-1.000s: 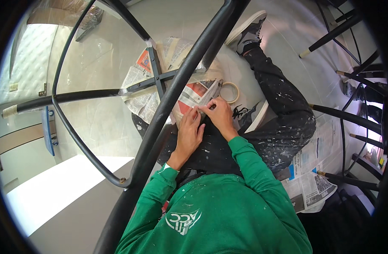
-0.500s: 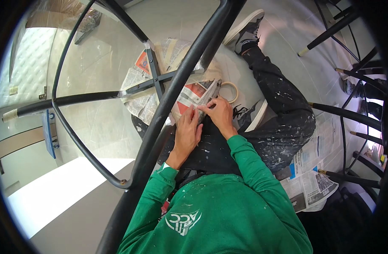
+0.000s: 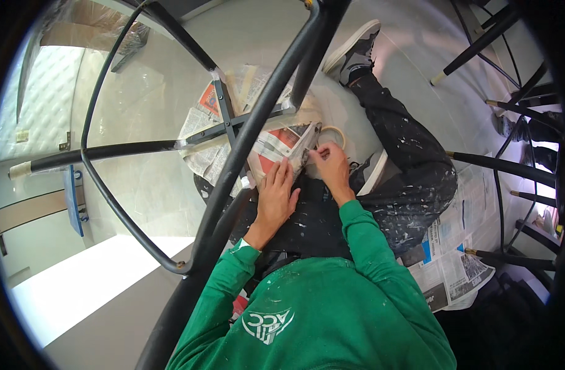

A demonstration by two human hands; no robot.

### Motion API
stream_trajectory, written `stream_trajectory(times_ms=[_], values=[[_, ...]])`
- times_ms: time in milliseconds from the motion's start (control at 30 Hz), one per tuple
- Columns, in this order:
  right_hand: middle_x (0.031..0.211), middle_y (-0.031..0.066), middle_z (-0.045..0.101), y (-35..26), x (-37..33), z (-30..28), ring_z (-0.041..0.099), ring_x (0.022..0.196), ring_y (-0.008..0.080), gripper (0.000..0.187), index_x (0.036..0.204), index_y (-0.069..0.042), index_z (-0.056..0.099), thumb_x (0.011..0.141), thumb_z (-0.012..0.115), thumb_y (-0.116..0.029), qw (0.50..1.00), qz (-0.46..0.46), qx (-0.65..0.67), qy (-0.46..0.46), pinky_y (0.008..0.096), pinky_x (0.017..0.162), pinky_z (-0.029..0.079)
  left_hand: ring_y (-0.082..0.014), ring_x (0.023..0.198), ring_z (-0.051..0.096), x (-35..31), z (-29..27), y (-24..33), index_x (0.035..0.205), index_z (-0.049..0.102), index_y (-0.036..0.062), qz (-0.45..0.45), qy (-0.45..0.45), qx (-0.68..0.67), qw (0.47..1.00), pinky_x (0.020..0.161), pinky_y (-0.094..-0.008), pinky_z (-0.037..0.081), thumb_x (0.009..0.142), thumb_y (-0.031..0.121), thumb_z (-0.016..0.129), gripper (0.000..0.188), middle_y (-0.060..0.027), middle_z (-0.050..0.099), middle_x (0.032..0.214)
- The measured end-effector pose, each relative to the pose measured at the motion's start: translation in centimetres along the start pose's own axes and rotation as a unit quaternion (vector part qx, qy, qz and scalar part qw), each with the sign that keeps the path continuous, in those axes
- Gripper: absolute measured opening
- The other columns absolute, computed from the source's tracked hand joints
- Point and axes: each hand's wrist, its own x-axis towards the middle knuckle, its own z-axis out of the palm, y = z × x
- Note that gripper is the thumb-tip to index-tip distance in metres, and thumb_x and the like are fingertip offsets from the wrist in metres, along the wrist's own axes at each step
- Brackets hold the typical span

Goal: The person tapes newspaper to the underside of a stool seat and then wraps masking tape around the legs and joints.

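A stool with black metal legs [image 3: 257, 117] lies upside down before me, its round seat wrapped in newspaper [image 3: 199, 126] and strips of tape. My left hand [image 3: 276, 194] rests with its fingers stretched out on the near part of the paper, beside a red and white printed patch. At the seat's right edge, my right hand [image 3: 333, 168] is closed in a pinch at the paper's border. What its fingertips hold is too small to tell. Just beyond that hand a roll of masking tape [image 3: 343, 137] lies on its side, partly hidden by the fingers.
A curved black footrest ring [image 3: 103, 179] spans the left side. My paint-spotted trouser leg [image 3: 412, 142] bends around the right of the seat. More upturned-looking black legs [image 3: 504, 166] stand at right, near spread newspaper [image 3: 452, 277]. A white box-like surface [image 3: 110, 283] is at lower left.
My right hand has moved right, away from my left hand, to the seat's edge. My left hand stays on the paper, slightly lower. The view of the stool has shifted slightly.
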Motion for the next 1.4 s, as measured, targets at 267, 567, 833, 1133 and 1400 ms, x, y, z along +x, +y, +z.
stream_trajectory(times_ms=[267,567,833,1133,1400], values=[[0.105,0.0154,0.066,3.6,2.6,-1.8,0.058,0.108,0.0349,0.022,0.098,-0.003,0.07,0.076,0.067,-0.004,0.918,-0.189,-0.347,-0.043,0.0458,0.091,0.046,-0.0437,0.142,0.04,2.0,-0.1,-0.8,0.151,0.04,-0.0065,-0.022,0.066,-0.017,0.997,0.118,-0.0518,0.032,0.088,0.027,0.075,0.079,-0.0257,0.04,0.157],[0.103,0.0162,0.069,-3.0,0.4,-6.2,0.063,0.104,0.0346,0.019,0.106,0.0,0.067,0.091,0.068,-0.012,0.988,-0.107,-0.091,-0.063,0.0432,0.09,0.047,-0.0372,0.13,0.052,2.4,-0.4,-0.4,0.148,0.049,-0.001,-0.08,0.057,-0.162,0.982,0.107,-0.0477,0.044,0.092,0.024,0.075,0.067,-0.0218,0.052,0.145],[0.107,0.02,0.066,-8.2,-4.3,-9.2,0.064,0.103,0.0383,0.027,0.116,0.001,0.061,0.092,0.068,-0.009,0.976,-0.116,0.032,-0.179,0.047,0.101,0.048,-0.021,0.123,0.059,5.1,0.5,0.3,0.149,0.047,-0.0004,-0.181,0.053,-0.635,0.749,0.094,-0.0329,0.052,0.094,0.02,0.077,0.066,-0.0129,0.056,0.141],[0.122,0.0165,0.068,-8.4,-5.0,-9.9,0.064,0.12,0.0374,0.028,0.11,0.001,0.063,0.084,0.073,-0.004,0.943,-0.249,0.085,-0.204,0.0554,0.119,0.037,-0.0205,0.131,0.055,5.5,-3.8,0.6,0.153,0.04,0.0008,-0.192,-0.131,-0.817,0.528,0.112,-0.0374,0.043,0.1,0.029,0.068,0.066,-0.0115,0.056,0.143],[0.097,0.0192,0.068,-7.5,-5.8,-11.0,0.066,0.1,0.0426,0.023,0.107,0.003,0.064,0.089,0.069,-0.01,0.951,-0.202,0.035,-0.233,0.0519,0.116,0.041,-0.014,0.111,0.064,5.4,-3.1,2.5,0.131,0.062,-0.0003,-0.247,-0.054,-0.761,0.597,0.1,-0.0311,0.05,0.097,0.014,0.072,0.038,-0.0064,0.067,0.121]])
